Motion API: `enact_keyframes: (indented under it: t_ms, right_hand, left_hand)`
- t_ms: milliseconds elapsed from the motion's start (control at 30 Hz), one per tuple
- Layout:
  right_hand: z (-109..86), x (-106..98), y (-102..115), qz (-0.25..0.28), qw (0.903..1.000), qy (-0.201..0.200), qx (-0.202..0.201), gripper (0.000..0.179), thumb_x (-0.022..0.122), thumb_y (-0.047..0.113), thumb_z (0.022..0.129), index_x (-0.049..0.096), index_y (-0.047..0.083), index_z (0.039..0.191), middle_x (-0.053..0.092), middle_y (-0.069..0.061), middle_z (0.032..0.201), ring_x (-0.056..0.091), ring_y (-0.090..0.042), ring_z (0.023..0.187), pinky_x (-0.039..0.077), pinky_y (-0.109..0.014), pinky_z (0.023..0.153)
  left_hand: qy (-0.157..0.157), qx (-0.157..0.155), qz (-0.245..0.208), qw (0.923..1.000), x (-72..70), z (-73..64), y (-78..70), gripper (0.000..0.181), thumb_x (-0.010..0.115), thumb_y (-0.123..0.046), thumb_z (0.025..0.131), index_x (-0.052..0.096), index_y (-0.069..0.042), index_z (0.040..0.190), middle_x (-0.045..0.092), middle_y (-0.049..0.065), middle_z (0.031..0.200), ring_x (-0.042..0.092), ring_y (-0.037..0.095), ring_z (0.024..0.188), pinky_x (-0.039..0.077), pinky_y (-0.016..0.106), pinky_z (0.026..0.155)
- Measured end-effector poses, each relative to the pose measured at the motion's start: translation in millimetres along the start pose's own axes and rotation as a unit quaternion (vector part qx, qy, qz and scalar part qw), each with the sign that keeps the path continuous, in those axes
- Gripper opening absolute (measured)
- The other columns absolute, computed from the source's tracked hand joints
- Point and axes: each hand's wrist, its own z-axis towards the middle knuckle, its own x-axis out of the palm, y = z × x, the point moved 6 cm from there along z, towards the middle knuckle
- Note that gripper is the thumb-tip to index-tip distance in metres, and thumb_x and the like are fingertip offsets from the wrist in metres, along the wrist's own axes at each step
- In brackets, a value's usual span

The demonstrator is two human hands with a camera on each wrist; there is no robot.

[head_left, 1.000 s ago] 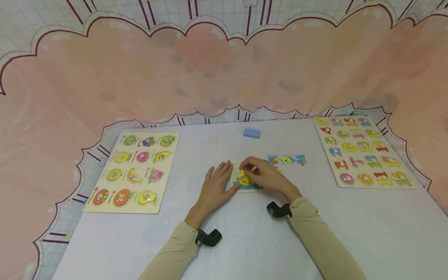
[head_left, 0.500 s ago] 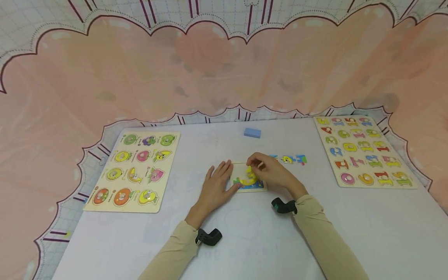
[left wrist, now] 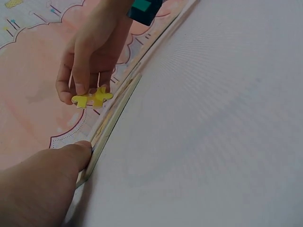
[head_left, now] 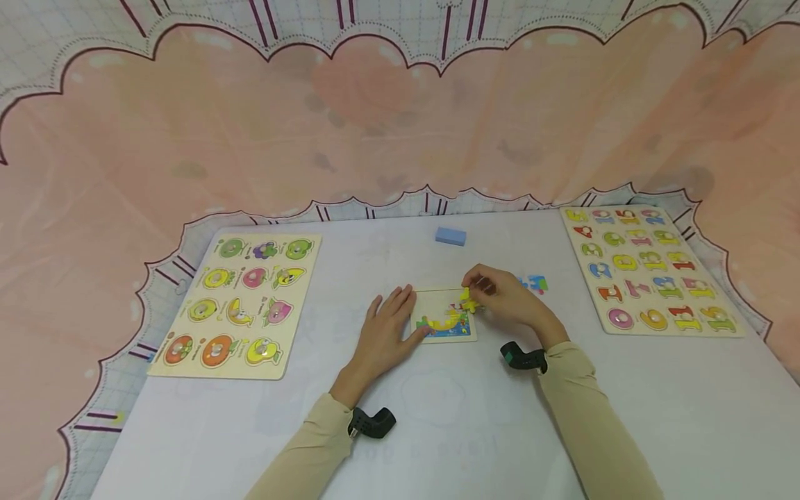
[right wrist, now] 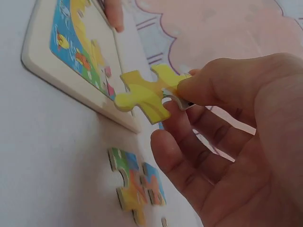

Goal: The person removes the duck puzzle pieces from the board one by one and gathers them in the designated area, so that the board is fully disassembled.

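Observation:
My right hand (head_left: 507, 300) pinches a yellow jigsaw piece (right wrist: 146, 97) between thumb and fingers, above the right edge of a small wooden puzzle board (head_left: 431, 300). In the left wrist view the same yellow piece (left wrist: 93, 98) hangs apart from the board. Joined blue, yellow and green pieces (head_left: 445, 330) lie along the board's lower and right part; its upper left shows bare wood. My left hand (head_left: 384, 339) rests at the board's left side with fingers extended, its thumb on the lower left corner.
Loose jigsaw pieces (head_left: 536, 283) lie right of the board, partly hidden by the right hand. A blue block (head_left: 451, 237) sits behind. A fruit puzzle board (head_left: 294, 292) stands left, and a board of colourful shapes (head_left: 596, 295) right.
My right hand has moved right and slightly away from me, carrying the yellow piece from over the board's middle to its right edge. The left hand has stayed in place.

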Motion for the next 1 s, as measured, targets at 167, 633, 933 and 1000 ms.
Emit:
enact_keyframes:
  t_ms: [167,633,933,1000]
  right_hand:
    - [-2.0,-7,-10,-0.004,0.9998,0.003,0.022,0.016,0.056,0.011,0.093,0.059,0.007,0.108,0.062,-0.007,0.102,0.057,-0.022,0.091,0.048,-0.031,0.078]
    - [-11.5,-27,-27,0.008,0.9983,0.014,0.056,0.016,0.054,0.012,0.094,0.059,0.009,0.108,0.060,-0.009,0.105,0.056,-0.023,0.089,0.048,-0.030,0.076]
    - [-15.3,-35,-33,-0.001,0.9979,0.013,0.064,0.015,0.055,0.011,0.093,0.059,0.007,0.106,0.059,-0.010,0.106,0.054,-0.025,0.096,0.047,-0.038,0.088]
    - [-16.3,-36,-34,-0.007,0.9979,0.013,0.063,0.015,0.055,0.011,0.093,0.059,0.006,0.106,0.059,-0.010,0.105,0.052,-0.024,0.098,0.045,-0.044,0.093]
  left_hand:
    - [0.002,-0.003,-0.004,1.0000,-0.4,-0.5,0.0,0.068,0.056,-0.048,0.090,0.042,-0.005,0.142,0.039,0.009,0.150,0.032,0.025,0.142,0.021,0.051,0.116]
    - [0.006,-0.004,0.000,1.0000,0.9,0.3,0.6,0.068,0.055,-0.048,0.090,0.042,-0.005,0.142,0.039,0.008,0.150,0.031,0.025,0.142,0.021,0.051,0.116]
    - [0.008,-0.007,-0.004,0.9999,0.9,0.5,0.8,0.068,0.056,-0.048,0.090,0.042,-0.006,0.142,0.039,0.007,0.150,0.031,0.024,0.142,0.020,0.050,0.117]
    - [0.010,-0.009,-0.003,0.9999,1.3,0.5,1.2,0.068,0.056,-0.048,0.090,0.042,-0.006,0.142,0.038,0.007,0.150,0.030,0.023,0.143,0.020,0.050,0.117]
